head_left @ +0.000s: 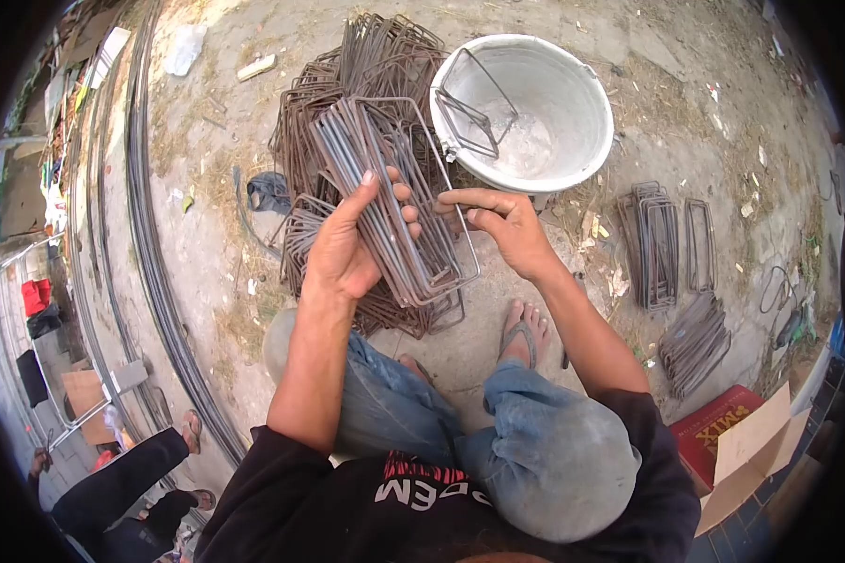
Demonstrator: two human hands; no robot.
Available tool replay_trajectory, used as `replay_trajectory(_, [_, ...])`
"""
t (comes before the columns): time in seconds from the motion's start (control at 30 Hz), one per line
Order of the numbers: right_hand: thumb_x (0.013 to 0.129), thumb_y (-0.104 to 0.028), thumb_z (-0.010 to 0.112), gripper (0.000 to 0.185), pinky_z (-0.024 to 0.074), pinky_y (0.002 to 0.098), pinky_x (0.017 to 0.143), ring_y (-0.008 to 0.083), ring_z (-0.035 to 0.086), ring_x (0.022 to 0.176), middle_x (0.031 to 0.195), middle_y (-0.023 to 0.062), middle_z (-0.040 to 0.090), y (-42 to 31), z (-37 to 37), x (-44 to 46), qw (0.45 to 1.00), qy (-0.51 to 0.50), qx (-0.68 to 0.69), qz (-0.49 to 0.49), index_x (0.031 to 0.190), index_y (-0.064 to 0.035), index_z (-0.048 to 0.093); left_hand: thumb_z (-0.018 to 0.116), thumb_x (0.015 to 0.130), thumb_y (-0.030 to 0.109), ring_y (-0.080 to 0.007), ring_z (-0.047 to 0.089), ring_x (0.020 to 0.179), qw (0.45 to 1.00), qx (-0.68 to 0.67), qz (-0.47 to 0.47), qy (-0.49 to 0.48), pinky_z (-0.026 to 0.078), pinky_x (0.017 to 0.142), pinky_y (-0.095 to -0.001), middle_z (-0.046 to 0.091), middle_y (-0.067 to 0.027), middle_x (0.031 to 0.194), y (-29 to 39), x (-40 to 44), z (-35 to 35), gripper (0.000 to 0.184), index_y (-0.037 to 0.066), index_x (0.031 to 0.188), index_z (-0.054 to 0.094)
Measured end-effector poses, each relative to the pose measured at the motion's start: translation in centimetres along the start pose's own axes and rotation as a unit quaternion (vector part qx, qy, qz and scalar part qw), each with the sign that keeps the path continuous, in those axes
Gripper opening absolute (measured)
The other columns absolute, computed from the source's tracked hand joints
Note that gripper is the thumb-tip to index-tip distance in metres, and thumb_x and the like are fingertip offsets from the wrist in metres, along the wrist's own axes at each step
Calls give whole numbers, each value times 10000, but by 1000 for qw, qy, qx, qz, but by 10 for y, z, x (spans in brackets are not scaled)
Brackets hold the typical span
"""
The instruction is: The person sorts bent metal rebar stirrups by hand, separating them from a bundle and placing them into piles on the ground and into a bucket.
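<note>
My left hand (345, 246) is wrapped round a bundle of rusty rectangular rebar stirrups (392, 246), held tilted in front of my knees. Its thumb lies over the near side and the fingertips curl round from the other. At the right of the bundle, thumb and forefinger of my right hand (505, 223) pinch the long side of one stirrup that stands out from the others. Just beyond lies a big heap of stirrups (300, 127), partly hidden by the bundle and my left hand.
A whitish bucket (587, 84) with stirrups inside stands beyond my right hand. More stirrups (655, 246) lie stacked at the right, near a cardboard box (749, 433). Long steel bars (150, 225) run along the left. Another person's legs (127, 479) show at lower left.
</note>
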State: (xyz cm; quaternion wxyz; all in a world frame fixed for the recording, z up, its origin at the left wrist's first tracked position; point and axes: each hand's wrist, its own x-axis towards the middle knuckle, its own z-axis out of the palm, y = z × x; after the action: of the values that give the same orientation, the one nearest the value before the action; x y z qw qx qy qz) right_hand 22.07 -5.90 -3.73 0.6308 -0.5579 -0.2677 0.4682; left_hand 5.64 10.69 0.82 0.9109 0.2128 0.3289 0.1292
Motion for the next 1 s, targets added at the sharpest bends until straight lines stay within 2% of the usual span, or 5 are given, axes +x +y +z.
replay_trajectory(0.13, [939,8,549,293,565,259,643,123,679,743,1043,163,745,-7,9,-2,993,50,101,18,1196,46,684,581,1048,405,-230,724,887,1000,22,5,8,631,795,-415,714,-102,1019,-3,1,4,409,43,1236,605])
replay_trajectory(0.33, [926,8,587,363,353,155,393,19,474,466,1016,176,744,-87,18,-26,978,77,185,-63,1281,61,634,573,1027,505,-257,706,948,1000,-6,15,10,603,867,-456,694,-116,1046,-7,-2,22,506,43,1232,596])
replay_trajectory(0.7, [937,-33,604,385,371,166,460,3,469,521,1020,107,771,-103,-10,-28,975,182,-36,-126,1315,2,667,566,1043,439,-293,676,1098,999,20,30,32,584,923,-470,669,-155,1225,-5,-2,11,463,29,1256,586])
replay_trajectory(0.83, [911,-4,564,400,544,331,612,196,638,585,1017,153,769,-35,16,0,956,140,-193,-172,1298,24,657,580,1045,389,-331,664,1121,999,5,25,19,568,967,-494,632,-208,1277,-11,-2,22,455,8,1292,553])
replay_trajectory(1.0, [879,-7,588,389,573,416,768,304,684,802,968,137,753,-42,38,-6,919,84,-334,-190,1257,10,674,604,1042,314,-305,666,1111,1000,0,5,24,560,984,-481,647,-158,1261,-18,4,11,388,20,1291,556])
